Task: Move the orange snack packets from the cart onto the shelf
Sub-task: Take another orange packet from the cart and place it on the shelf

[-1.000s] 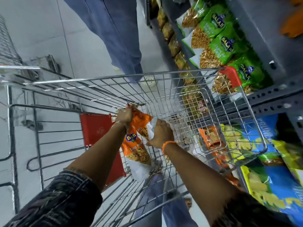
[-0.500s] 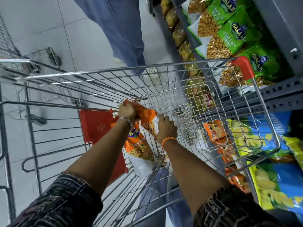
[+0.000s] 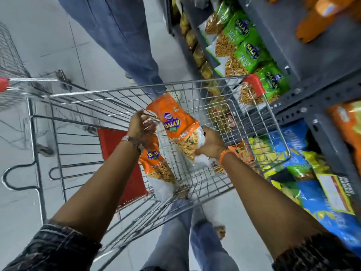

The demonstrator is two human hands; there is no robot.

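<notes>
Floor (image 3: 39,36) was pale grey tile, shop aisle. Grey steel shelf (image 3: 304,55) ran along the 1 to 4 o'clock side, green packets (image 3: 247,50) on the upper level, blue and yellow bags (image 3: 304,159) lower down at 4 o'clock. Wire cart (image 3: 195,89) sat mid-frame, nose toward 12, red corner cap touching the shelf edge at 2 o'clock. Second cart partly in view at 9 o'clock.

Right hand (image 3: 212,143) gripped the clear lower end of one orange snack packet (image 3: 175,122), lifted above the cart basket, label up, top pointing to 11 o'clock. Left hand (image 3: 141,127) was half-open, fingers spread at that packet's left edge; contact unclear. A second orange packet (image 3: 156,167) stood in the cart below the left wrist, at 7 o'clock from the lifted one, leaning on the red flap (image 3: 115,145).

Another person's legs (image 3: 121,36) at 12 o'clock, cut off above the thigh. More orange packs seen through the cart's right wall, too blurred to count. Orange items at the top-right corner cut off by the frame. Cart floor beneath the packets hard to read through the wire.
</notes>
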